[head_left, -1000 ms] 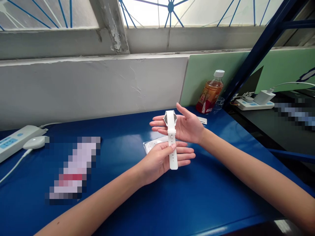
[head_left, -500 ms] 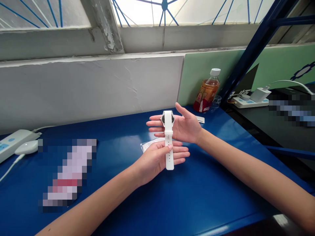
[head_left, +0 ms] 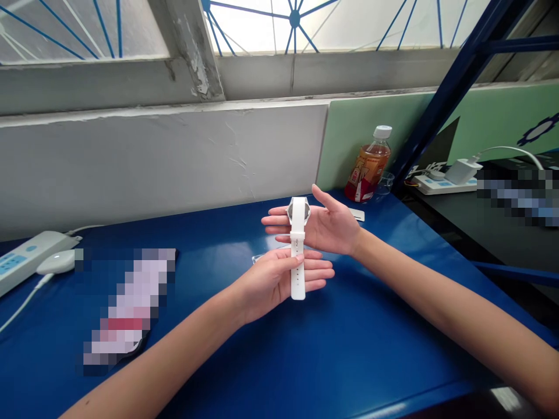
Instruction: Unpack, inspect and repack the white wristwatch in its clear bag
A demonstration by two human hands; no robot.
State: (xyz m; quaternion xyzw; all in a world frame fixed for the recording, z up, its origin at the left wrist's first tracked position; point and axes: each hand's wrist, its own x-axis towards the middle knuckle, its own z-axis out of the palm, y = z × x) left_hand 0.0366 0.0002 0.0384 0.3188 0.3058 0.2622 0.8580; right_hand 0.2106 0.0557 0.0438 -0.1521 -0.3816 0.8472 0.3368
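Left hand (head_left: 273, 282) pinching white watch (head_left: 297, 244) strap, right hand (head_left: 325, 224) spread flat — watch head on its palm

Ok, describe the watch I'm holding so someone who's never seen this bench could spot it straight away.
Start at the blue table under the window; above its middle two bare hands are held out, palms up. The white watch lies across both, its round case on the right hand and its strap pinched by the left hand. It is the only white strap there, long and narrow with a row of small holes.
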